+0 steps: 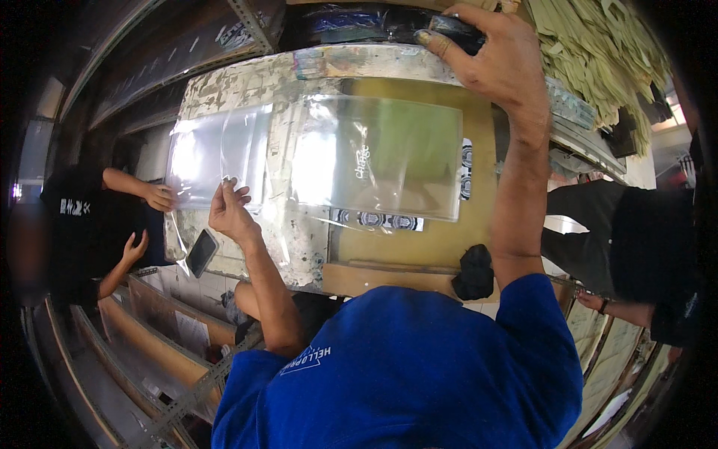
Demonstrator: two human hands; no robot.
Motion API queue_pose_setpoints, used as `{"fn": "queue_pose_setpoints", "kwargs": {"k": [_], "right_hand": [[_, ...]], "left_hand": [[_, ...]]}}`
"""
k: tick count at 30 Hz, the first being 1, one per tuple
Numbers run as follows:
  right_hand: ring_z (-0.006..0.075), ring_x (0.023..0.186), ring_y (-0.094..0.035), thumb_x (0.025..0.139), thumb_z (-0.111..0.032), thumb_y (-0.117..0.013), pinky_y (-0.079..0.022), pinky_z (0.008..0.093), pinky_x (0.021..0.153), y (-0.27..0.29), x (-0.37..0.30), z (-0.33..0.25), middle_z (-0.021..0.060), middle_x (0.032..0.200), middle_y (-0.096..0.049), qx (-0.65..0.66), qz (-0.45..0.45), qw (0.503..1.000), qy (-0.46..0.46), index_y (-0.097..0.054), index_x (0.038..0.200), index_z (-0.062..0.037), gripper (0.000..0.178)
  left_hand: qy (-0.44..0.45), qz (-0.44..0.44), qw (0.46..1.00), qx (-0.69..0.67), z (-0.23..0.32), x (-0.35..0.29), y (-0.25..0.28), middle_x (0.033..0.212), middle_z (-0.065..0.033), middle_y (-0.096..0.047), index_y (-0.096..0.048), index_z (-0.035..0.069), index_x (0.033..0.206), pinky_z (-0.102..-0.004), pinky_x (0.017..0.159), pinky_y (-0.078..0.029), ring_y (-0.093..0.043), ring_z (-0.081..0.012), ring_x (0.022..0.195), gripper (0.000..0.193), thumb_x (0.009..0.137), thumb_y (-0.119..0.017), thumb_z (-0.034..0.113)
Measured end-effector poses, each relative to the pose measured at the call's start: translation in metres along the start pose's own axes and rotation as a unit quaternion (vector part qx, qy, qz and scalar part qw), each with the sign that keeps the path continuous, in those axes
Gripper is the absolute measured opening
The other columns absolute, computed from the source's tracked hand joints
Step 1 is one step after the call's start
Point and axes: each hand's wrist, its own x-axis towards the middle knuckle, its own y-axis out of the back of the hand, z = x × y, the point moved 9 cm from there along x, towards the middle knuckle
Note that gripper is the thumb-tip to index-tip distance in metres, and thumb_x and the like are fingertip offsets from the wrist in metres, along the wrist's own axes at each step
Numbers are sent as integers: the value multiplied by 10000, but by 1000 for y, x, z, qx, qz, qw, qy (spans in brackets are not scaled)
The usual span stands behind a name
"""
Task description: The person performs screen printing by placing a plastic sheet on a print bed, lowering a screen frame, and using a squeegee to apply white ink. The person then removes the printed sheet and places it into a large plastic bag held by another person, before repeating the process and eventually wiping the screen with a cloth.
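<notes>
While left fingers pinch a clear sheet — right fingers grip a dark block — shelves flank the paint-stained table.

From far away I see a bright blue shirt with short sleeves and white printing in front.

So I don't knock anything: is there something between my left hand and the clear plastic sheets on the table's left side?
Nothing visible. Your left hand has its fingertips right at the near part of the clear plastic sheets. A co-worker's hand is at their left edge, off to the side, not between.
</notes>
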Motion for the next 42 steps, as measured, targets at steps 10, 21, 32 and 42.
{"fn": "queue_pose_setpoints", "kwargs": {"k": [10, 21, 32, 42], "right_hand": [[269, 719, -692, 773, -289, -818, -534, 346, 686, -13, -7, 18, 148, 825, -723, -80, -32, 996, 31, -726, 1017, -52, 353], [287, 745, -719, 767, -372, -796, -552, 363, 678, -17, -9, 27, 143, 819, -730, -40, -23, 999, 7, -737, 996, -72, 382], [289, 787, -727, 779, -286, -807, -549, 354, 713, -22, -11, 23, 170, 869, -732, -26, -33, 999, 3, -726, 1018, -46, 349], [312, 807, -683, 760, -228, -804, -522, 383, 731, -27, -57, 2, 167, 897, -705, -77, -15, 996, 46, -715, 1021, -51, 328]], "left_hand": [[-20, 92, 996, 2, 2, 33, 88, 929, -155, -729, -668, -73, 1036, -223, 519, -500, -669, -154, 670, 177, 947, -635, 75], [-39, 236, 969, 64, -9, 55, 237, 779, -102, -671, -660, -50, 968, -230, 527, -466, -619, -145, 619, 112, 898, -670, 37], [1, 332, 920, 210, -57, 69, 385, 875, -176, -709, -678, -91, 974, -359, 560, -529, -685, -241, 712, 276, 875, -674, 166], [-113, 63, 961, 243, -16, 20, 103, 1088, -162, -668, -549, -48, 1299, -384, 943, -488, -636, -254, 1017, 545, 834, -771, 129]]}}
